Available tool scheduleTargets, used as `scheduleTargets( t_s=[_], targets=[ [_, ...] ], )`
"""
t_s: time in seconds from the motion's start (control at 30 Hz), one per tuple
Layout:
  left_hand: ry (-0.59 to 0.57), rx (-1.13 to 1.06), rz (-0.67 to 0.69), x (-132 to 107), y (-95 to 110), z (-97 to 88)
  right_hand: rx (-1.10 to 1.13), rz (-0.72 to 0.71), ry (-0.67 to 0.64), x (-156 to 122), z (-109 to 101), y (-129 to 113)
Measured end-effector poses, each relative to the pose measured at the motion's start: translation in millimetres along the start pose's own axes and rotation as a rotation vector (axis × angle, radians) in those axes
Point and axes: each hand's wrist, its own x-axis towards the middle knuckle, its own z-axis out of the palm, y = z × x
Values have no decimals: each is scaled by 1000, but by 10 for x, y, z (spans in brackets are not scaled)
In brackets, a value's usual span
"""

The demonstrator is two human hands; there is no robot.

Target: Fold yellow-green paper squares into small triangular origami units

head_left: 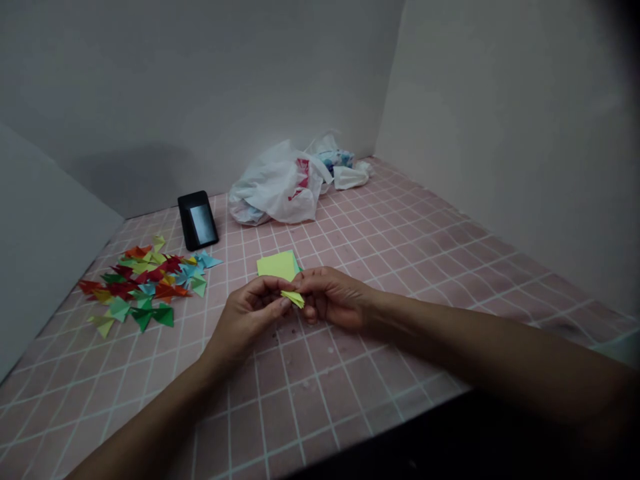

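Folded yellow paper (294, 299), long axis slanting down-right, pinched by left grip (255, 303) and right grip (333, 297)

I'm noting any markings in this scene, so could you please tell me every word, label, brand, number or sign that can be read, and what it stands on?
No text can be read.
Red print on the white plastic bag: too blurred to read.
Black device: no legible text.
Folded yellow paper: no writing visible.

Head-worn camera looks forward, down over table (355, 247).
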Motion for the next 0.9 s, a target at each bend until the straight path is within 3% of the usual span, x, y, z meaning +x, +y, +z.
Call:
scheduleTargets(
  t_s=[0.17,0.3,0.57,0.73,0.9],
  targets=[
    [13,67,-19,-4,-32,-10,-64,-46,63,-4,8,43],
    [30,-122,-122,-7,-44,5,-95,-80,31,-21,14,64],
    [110,-450,-271,16,46,49,-493,-513,-4,-42,15,54],
    [56,-427,-266,15,32,43,-729,-719,76,-49,8,19],
    [27,-251,-175,-12,-30,16,-808,-752,114,-77,18,3]
  ],
)
